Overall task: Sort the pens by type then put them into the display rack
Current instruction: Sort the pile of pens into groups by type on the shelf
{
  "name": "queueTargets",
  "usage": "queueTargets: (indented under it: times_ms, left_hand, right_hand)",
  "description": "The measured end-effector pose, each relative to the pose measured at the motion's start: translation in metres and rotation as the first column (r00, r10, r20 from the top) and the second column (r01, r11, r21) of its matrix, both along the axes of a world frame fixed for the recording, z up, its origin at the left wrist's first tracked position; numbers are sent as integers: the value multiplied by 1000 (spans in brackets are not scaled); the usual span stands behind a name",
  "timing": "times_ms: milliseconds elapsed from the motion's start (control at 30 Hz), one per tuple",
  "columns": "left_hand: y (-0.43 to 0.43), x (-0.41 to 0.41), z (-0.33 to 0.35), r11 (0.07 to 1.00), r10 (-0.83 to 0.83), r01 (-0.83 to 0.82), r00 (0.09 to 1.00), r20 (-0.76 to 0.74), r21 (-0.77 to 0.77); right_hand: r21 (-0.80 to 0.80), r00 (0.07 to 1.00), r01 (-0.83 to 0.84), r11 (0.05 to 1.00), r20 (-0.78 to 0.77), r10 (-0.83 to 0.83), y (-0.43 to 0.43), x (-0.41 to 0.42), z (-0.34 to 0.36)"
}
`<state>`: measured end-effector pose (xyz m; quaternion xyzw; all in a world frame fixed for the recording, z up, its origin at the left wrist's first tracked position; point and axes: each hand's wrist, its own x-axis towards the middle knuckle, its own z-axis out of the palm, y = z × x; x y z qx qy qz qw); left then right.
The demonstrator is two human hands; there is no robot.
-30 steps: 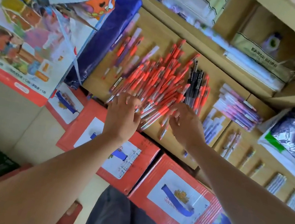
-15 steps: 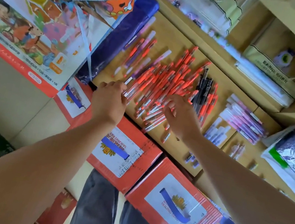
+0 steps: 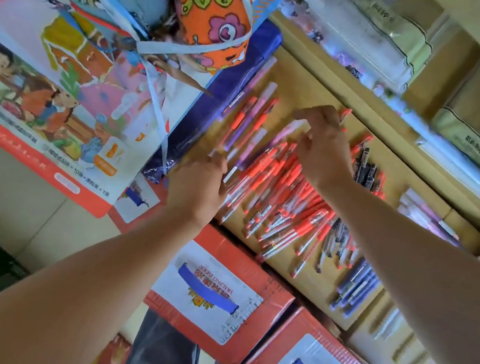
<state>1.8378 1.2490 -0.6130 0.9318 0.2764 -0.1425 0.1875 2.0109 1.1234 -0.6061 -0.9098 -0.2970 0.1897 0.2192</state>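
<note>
Your right grip (image 3: 323, 155) is curled over the far end of the red pens (image 3: 287, 196), and your left grip (image 3: 196, 187) is on the pen tips at the pile's left edge. Honestly can't tell if either's actually holding one. The pile's spread across the wooden rack (image 3: 312, 90), with the black pens (image 3: 365, 170) just to its right.

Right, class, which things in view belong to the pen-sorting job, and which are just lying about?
Job: red pens, purple pens, black pens, blue pens, wooden shelf.
Lying about: red cartons, orange bag, picture poster.
</note>
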Motion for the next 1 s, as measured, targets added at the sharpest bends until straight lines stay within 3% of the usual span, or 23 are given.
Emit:
queueTargets:
  times_ms: [133, 300, 400, 567, 700, 833, 933, 1000]
  left_hand:
    - [5, 2, -3, 1000, -14, 14, 1000, -27, -9]
    - [8, -5, -6, 993, 58, -53, 997, 41, -109]
    - [10, -10, -4, 966, 168, -142, 980, 108, -217]
    - [10, -12, 0, 956, 258, -217, 942, 216, -197]
    - [5, -13, 5, 950, 288, -231, 911, 297, -212]
    - [1, -9, 14, 941, 321, -258, 886, 334, -220]
    - [-3, -9, 16, 913, 324, -212, 896, 304, -348]
    - [-6, -10, 14, 842, 371, -220, 899, 233, -493]
  right_hand:
    - [-180, 999, -37, 983, -3, 37, 14, 11, -13]
    - [-283, 982, -149, 948, 70, 175, 17, 14, -19]
    - [-226, 956, -268, 936, 57, 288, 16, 20, -15]
    - [-72, 928, -368, 927, -81, 363, 14, 33, 3]
    - [37, 906, -284, 958, -316, 281, 8, 38, 17]
    - [62, 741, -142, 988, -655, 148, 12, 33, 31]
    - [44, 714, 41, 998, -701, 2, 17, 27, 29]
    - [17, 679, 141, 990, -729, -84, 19, 24, 25]
